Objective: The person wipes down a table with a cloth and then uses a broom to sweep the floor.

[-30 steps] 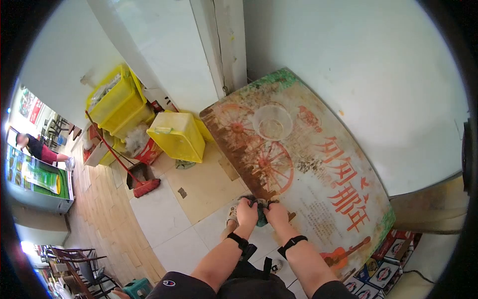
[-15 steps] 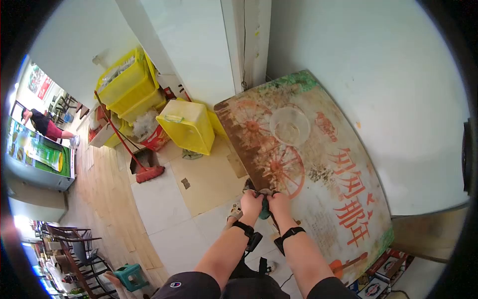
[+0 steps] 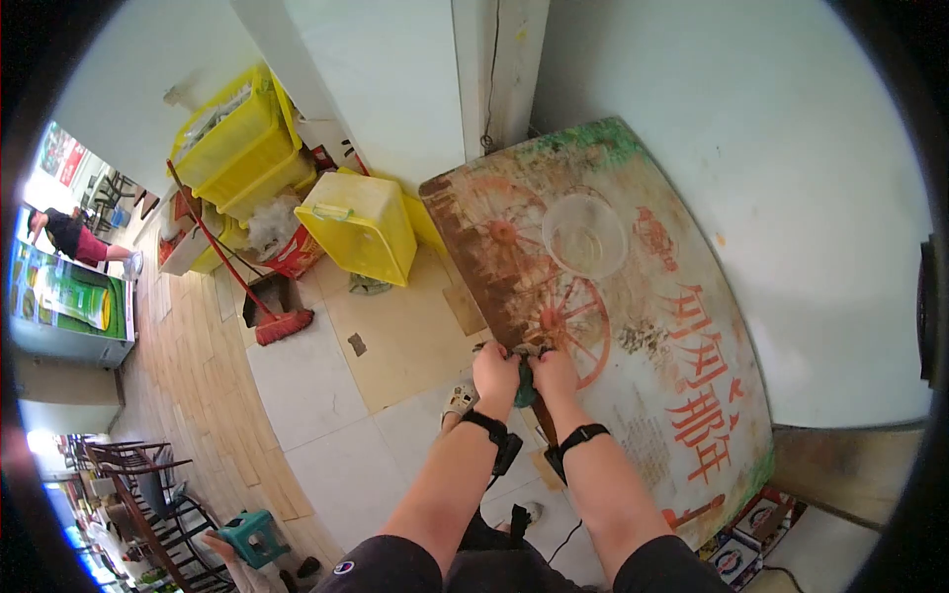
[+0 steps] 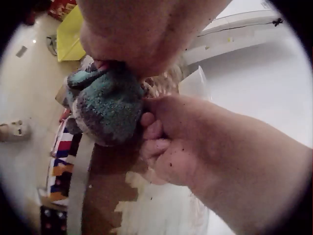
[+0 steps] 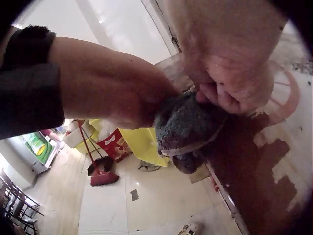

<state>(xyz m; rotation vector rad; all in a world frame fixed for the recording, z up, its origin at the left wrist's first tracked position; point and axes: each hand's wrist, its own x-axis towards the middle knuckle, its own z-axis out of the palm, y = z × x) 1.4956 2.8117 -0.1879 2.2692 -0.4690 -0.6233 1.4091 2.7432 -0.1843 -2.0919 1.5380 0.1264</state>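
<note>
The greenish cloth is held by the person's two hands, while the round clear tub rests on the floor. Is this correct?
Not entirely: the round clear tub rests on the painted board, not on the floor, as the head view shows. The greenish cloth is indeed held by the left hand and right hand.

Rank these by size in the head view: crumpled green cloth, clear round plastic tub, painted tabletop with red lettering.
1. Painted tabletop
2. Plastic tub
3. Green cloth, though partly covered
</note>
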